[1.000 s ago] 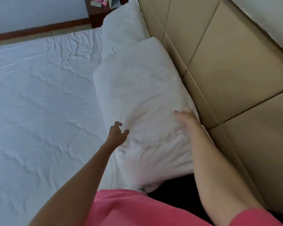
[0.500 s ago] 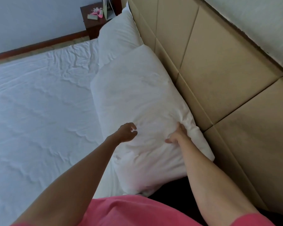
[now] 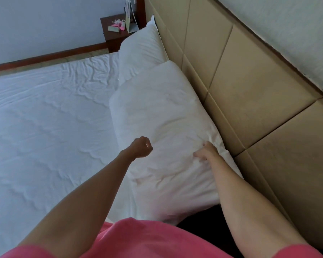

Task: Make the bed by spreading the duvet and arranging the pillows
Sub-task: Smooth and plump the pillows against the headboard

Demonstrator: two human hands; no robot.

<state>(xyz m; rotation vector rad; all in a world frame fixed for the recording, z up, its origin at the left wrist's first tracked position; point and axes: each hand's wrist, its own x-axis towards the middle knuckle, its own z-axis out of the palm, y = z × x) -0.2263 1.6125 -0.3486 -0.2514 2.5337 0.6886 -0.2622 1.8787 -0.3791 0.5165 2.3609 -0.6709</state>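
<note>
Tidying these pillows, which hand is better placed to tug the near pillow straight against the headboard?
The right hand. It already pinches the near pillow by the edge beside the headboard. The left hand is curled above the pillow's other side, holding nothing.

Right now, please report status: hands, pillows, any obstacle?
Left hand curled, holding nothing. Right hand grips near white pillow by beige padded headboard. Second white pillow beyond. No obstacle seen.

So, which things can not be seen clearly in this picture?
- Right hand, head view: fingertips sink into the near pillow; the grip stays unclear.
- Far pillow: near end covered by the near pillow.
- Items on the nightstand: too small.
- Bed foot: cut off at the left edge.
</note>
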